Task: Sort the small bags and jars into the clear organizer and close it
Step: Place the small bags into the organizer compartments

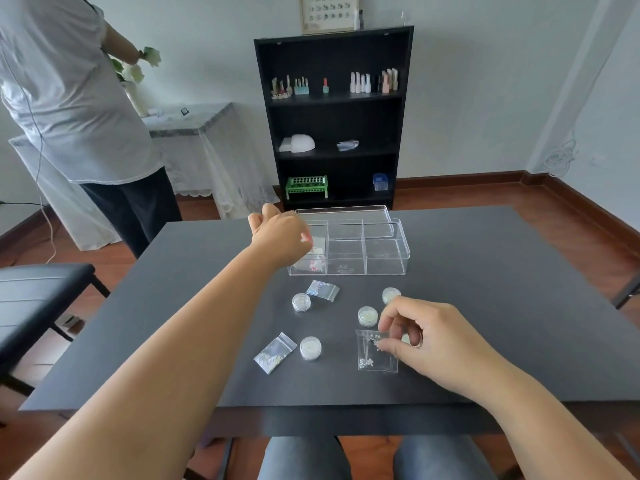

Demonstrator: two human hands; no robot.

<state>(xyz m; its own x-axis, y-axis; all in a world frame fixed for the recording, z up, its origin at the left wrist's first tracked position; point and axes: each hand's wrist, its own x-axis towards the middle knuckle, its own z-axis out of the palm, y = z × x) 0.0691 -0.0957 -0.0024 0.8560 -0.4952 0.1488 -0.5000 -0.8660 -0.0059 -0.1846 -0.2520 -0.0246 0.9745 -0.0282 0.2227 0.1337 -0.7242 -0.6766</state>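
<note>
The clear organizer [404,255] stands open at the table's far middle, with its lid [346,213] lying behind it. My left hand [280,237] hovers over its left compartments, fingers pointing down and hidden. A small bag [313,264] lies in the front-left compartment. My right hand [426,336] pinches the top of a clear bag of beads [375,355] that rests on the table. Two more bags lie loose: one [322,289] near the organizer, another [275,352] at the front left. Several round jars stand around them, such as these [301,302], [367,316], [310,348].
The dark table [173,323] ends just in front of my knees. A black chair [38,292] stands at the left. A person in a white shirt [69,98] stands at the far left. A black shelf unit [334,119] stands against the back wall.
</note>
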